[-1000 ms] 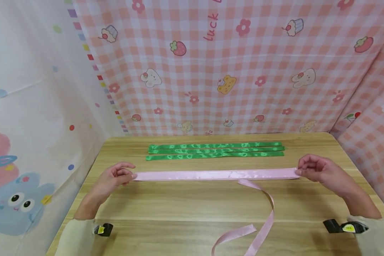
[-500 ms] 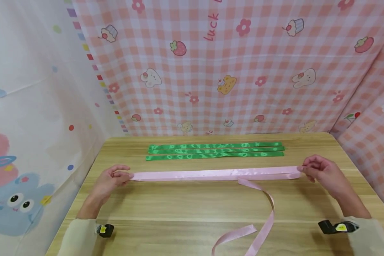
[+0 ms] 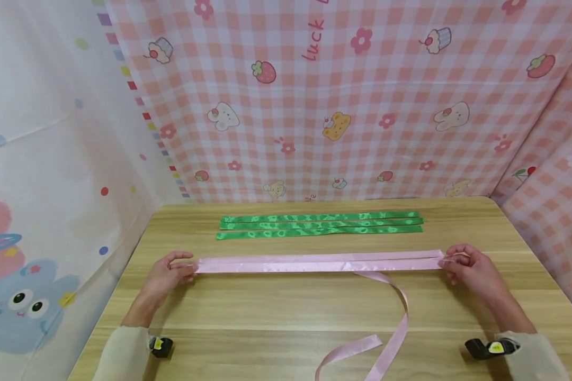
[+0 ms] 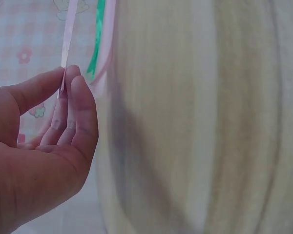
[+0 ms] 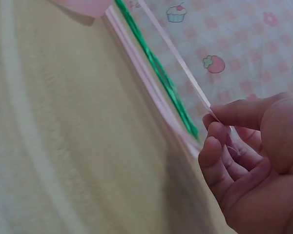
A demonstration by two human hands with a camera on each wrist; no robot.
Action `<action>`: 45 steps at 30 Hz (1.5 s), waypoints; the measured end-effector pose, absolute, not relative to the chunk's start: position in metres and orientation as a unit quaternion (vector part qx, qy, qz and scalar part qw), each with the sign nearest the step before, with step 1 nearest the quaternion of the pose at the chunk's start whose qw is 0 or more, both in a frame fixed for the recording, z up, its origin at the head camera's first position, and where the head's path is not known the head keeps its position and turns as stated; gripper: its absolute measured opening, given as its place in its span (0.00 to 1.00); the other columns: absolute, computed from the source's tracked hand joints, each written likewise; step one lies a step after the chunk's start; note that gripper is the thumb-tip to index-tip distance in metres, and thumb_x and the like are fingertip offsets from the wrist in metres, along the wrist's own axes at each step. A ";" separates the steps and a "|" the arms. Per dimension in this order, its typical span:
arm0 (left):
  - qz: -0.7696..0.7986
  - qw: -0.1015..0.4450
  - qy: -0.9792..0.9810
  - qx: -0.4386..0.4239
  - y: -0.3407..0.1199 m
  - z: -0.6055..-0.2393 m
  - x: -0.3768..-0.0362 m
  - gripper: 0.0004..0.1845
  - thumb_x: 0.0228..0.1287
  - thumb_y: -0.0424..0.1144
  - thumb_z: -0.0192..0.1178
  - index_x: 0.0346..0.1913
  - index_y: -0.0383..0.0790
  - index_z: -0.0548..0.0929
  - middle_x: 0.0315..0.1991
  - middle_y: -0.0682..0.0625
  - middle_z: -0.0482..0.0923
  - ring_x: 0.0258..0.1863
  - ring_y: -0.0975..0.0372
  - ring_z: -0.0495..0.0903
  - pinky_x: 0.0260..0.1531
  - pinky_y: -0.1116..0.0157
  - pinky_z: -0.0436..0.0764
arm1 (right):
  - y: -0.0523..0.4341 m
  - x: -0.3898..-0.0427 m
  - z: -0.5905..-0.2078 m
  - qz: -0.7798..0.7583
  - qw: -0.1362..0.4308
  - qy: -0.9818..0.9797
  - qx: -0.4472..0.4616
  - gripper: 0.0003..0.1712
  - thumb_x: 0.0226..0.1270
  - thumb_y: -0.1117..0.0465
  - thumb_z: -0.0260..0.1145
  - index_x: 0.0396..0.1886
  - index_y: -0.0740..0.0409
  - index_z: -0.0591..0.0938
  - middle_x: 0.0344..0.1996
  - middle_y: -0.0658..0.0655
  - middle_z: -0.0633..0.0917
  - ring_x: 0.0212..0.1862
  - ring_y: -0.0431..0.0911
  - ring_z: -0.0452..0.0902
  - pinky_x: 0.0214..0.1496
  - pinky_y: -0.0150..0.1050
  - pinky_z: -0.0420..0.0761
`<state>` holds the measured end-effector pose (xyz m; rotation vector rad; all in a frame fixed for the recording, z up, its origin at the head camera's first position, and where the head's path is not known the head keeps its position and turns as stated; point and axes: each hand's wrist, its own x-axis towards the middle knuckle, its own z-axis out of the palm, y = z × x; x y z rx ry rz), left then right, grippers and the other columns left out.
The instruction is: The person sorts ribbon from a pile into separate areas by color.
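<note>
A satiny pink ribbon is stretched straight across the table between both hands. My left hand pinches its left end between thumb and fingertips; the right hand pinches the other end. Both wrist views show this ribbon raised off the tabletop. Just behind it in the head view lies another straight pink strip, partly covered by the held one. A loose pink length curves from beneath toward the front edge. Whether these pink lengths join is hidden.
Several green ribbon strips lie side by side farther back on the wooden table. A checked pink cloth hangs behind the table, and a white printed cloth hangs at the left.
Both hands have come slightly toward the front, bringing the held ribbon with them. The straight pink strip behind it now shows more. Green strips and the curved pink length stay put.
</note>
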<state>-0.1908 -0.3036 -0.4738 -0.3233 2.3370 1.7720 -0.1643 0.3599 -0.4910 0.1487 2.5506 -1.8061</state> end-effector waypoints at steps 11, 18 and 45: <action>0.591 0.081 0.787 -0.157 -0.309 -0.486 -0.191 0.28 0.64 0.31 0.66 0.63 0.26 0.67 0.34 0.55 0.86 0.30 0.67 0.85 0.34 0.69 0.84 | 0.357 -0.161 -0.506 -0.547 -0.017 0.832 0.097 0.18 0.66 0.60 0.70 0.43 0.61 0.70 0.17 0.40 0.79 0.19 0.37 0.71 0.20 0.33 0.75; 0.574 0.085 0.799 -0.158 -0.310 -0.488 -0.192 0.29 0.65 0.34 0.66 0.65 0.27 0.68 0.35 0.55 0.87 0.30 0.68 0.85 0.32 0.70 0.83 | 0.355 -0.160 -0.508 -0.546 -0.027 0.831 0.104 0.18 0.65 0.59 0.71 0.43 0.58 0.70 0.16 0.37 0.77 0.15 0.36 0.66 0.16 0.33 0.69; 0.518 0.063 0.853 0.006 -0.255 -0.464 -0.170 0.22 0.63 0.28 0.65 0.59 0.29 0.75 0.48 0.34 0.83 0.38 0.64 0.83 0.35 0.69 0.81 | 0.308 -0.134 -0.486 -0.418 -0.119 0.888 -0.152 0.17 0.54 0.73 0.75 0.39 0.58 0.79 0.28 0.50 0.78 0.28 0.38 0.69 0.27 0.32 0.69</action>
